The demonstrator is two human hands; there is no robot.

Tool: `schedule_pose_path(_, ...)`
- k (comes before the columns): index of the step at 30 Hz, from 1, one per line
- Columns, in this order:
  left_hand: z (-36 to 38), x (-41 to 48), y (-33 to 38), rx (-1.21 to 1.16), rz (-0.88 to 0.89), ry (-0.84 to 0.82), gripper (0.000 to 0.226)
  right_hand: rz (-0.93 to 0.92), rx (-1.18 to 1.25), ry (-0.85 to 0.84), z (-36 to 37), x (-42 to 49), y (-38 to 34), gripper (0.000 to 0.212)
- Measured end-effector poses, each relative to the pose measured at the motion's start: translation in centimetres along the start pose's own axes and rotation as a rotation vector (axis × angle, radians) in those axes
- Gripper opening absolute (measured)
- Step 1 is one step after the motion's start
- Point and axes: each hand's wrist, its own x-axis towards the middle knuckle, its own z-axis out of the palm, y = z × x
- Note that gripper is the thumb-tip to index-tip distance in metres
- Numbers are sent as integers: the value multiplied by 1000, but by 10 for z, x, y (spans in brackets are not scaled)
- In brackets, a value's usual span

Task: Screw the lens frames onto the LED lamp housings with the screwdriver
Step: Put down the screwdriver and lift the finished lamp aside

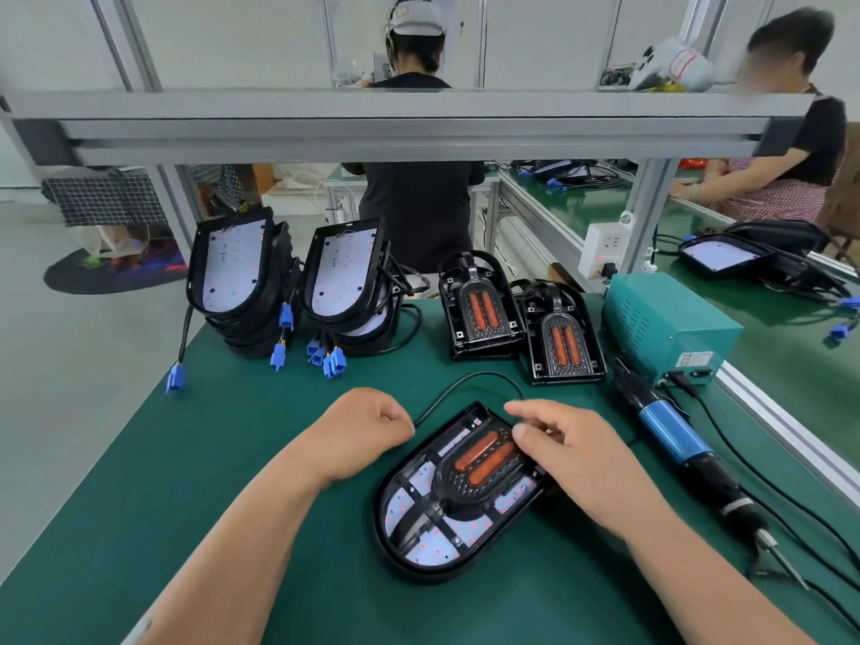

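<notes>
a: what lies in front of you?
b: you sit at a green table [209, 458]. at its far right stands a teal power box [661, 328]. at the far left two stacks of lamp housings [232, 267] lean with their blue connectors [286, 315] hanging down to the mat. between the stacks and the box stand two piles of lens frames [479, 309].
a: and the piece you work on?
b: one lamp housing [421, 549] lies flat just before you, rounded end toward you. a lens frame [479, 458] sits on it, its two orange strips facing up. the screwdriver [670, 430] lies on the mat to your right, apart from the housing, tip toward you, untouched by either hand.
a: and your hands?
b: your left hand [367, 425] is curled in a fist at the housing's far left edge, nothing showing in it. your right hand [577, 453] rests on the frame's far end, thumb and forefinger nearly together. whether they pinch anything, i cannot tell.
</notes>
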Motion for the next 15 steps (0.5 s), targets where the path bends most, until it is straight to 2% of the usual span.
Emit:
schedule_pose_path(4, 1, -7, 10, -195, -8, -106, 42, -69, -39, 177, 11, 5, -5, 24)
schedule_pose_path(6, 0, -10, 12, -202, 24, -149, 54, -111, -35, 238, 14, 6, -7, 23)
schedule_pose_path(10, -4, -12, 15, -79, 119, -119, 54, -173, 48, 326, 17, 5, -8, 17)
schedule_pose_path(13, -5, -18, 21, -113, 186, -141, 64, -221, 122, 379, 16, 5, -6, 11)
schedule_pose_path(15, -3, -22, 24, -185, 215, -139, 62, -239, 217, 401, 13, 6, -4, 21)
